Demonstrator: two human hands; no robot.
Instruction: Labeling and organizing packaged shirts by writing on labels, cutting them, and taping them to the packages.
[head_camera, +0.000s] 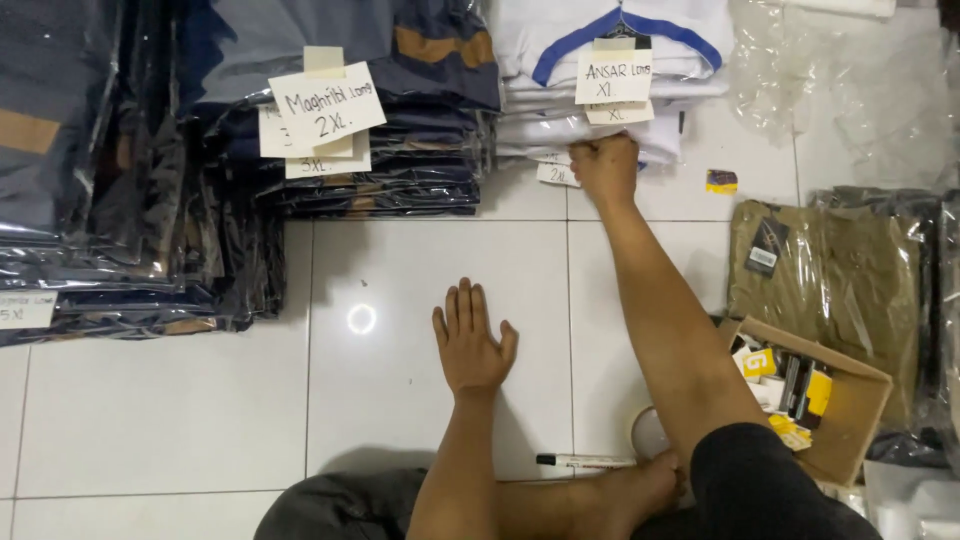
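Note:
My left hand (472, 340) lies flat on the white tiled floor (380, 300), palm down, fingers together, holding nothing. My right hand (606, 165) reaches far forward with its fingers curled against the lower edge of a stack of white bagged shirts with blue trim (620, 40). Paper size labels (613, 78) are taped to that stack just above the hand. Whether the hand grips a bag or a label is hidden by its back.
Stacks of dark bagged garments with paper labels (330, 100) fill the far left. An olive bagged garment (830, 270) lies at right. A cardboard box of small items (810, 385), a tape roll (648, 432) and a marker (585, 461) sit by my foot.

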